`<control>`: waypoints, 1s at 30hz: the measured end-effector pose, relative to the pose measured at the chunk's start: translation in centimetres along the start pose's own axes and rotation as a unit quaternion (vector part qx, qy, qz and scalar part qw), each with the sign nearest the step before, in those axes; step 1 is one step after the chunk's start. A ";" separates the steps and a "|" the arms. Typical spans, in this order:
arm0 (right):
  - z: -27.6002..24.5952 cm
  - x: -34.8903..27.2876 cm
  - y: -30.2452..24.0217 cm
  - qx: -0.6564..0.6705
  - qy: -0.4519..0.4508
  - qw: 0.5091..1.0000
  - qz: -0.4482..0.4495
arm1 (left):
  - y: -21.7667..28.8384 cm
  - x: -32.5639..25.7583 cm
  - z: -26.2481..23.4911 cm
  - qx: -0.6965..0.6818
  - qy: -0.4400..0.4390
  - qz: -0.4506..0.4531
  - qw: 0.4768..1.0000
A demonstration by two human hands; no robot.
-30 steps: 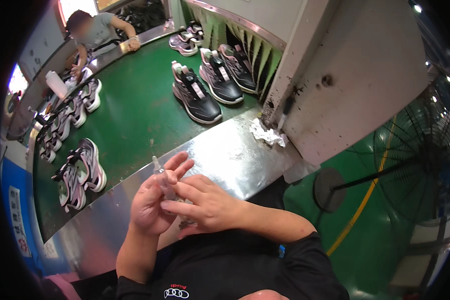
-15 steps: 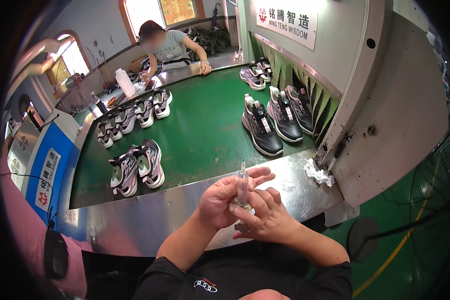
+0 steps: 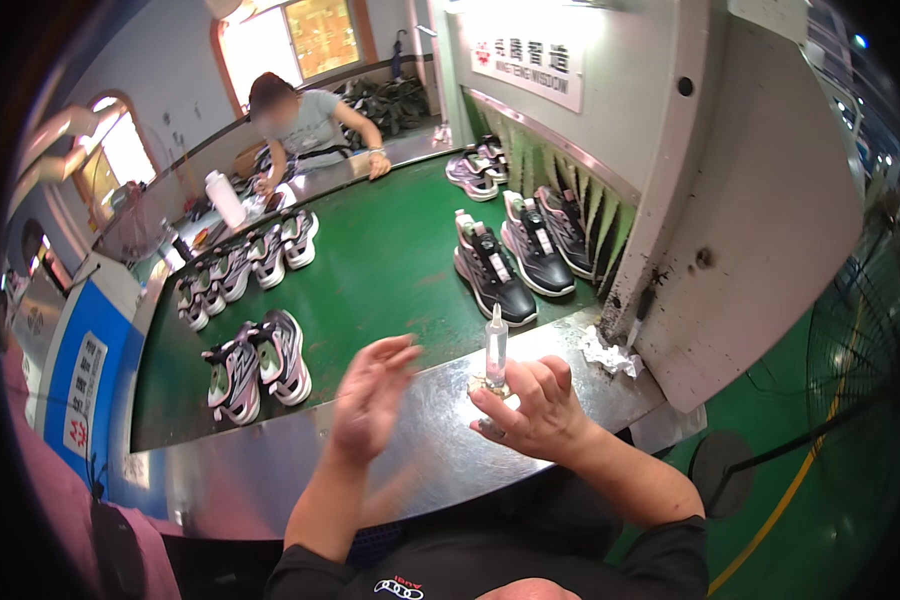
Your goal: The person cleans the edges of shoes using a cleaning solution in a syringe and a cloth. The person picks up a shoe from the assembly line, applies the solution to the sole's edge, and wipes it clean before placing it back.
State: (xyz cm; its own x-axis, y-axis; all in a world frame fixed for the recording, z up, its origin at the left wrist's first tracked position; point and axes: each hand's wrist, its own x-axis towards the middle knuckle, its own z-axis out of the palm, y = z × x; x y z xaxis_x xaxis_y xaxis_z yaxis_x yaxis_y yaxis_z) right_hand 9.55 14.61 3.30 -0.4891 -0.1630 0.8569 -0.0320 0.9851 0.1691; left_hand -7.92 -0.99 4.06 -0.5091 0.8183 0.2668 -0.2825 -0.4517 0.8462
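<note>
My right hand (image 3: 540, 410) grips a clear syringe (image 3: 496, 350) by its lower end, needle tip pointing up, above the metal front edge. Something yellowish shows near the base of the syringe, too small to make out. To the left, apart from the syringe, my left hand (image 3: 372, 400) is raised with its fingers stretched out, slightly smeared by motion and holding nothing. Beyond the left hand, a pair of grey, pink and black sneakers (image 3: 283, 355) stands on the green conveyor belt (image 3: 380, 270). Nearest the syringe on the far side is a black sneaker (image 3: 495, 272).
More dark sneakers (image 3: 535, 245) stand by the strip curtain (image 3: 610, 225) of the machine at right. Several sneakers (image 3: 232, 272) line the belt's far left. Crumpled tissue (image 3: 610, 355) lies on the metal edge (image 3: 270, 465). Across the belt, a person (image 3: 315, 130) works beside a white bottle (image 3: 225, 198).
My left hand has come off the syringe and moved left, fingers extended. The syringe now stays in my right hand alone. The whole view has shifted slightly.
</note>
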 end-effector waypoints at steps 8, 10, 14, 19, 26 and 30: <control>-1.6 -0.5 3.4 -0.067 0.029 0.997 -0.013 | 2.5 -8.1 -22.0 0.287 0.358 0.061 0.887; -1.9 -0.7 3.6 -0.066 0.032 0.997 -0.001 | 2.0 -7.8 -22.9 0.457 0.420 0.046 0.783; -2.5 -0.1 3.4 -0.040 0.029 0.999 0.001 | -0.2 -5.9 -28.3 0.435 0.385 0.016 0.814; -3.3 -0.9 2.8 0.025 0.040 0.998 0.037 | 0.5 -2.9 -27.0 0.319 0.333 0.063 0.885; -3.7 -0.8 2.6 0.021 0.056 0.998 0.027 | 2.3 -3.1 -26.4 0.313 0.369 0.015 0.875; -3.4 -0.9 2.8 0.032 0.055 0.998 0.031 | 3.3 -6.6 -24.3 0.263 0.359 -0.096 0.890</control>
State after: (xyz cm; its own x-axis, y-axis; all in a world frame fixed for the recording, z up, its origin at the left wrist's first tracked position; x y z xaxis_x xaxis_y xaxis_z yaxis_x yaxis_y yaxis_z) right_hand 12.85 17.30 4.61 -0.3930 -0.1041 0.9136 -0.0616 0.9943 0.0867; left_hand -25.22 -16.48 -6.10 -0.9344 0.3390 -0.1096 -0.0963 0.0557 0.9938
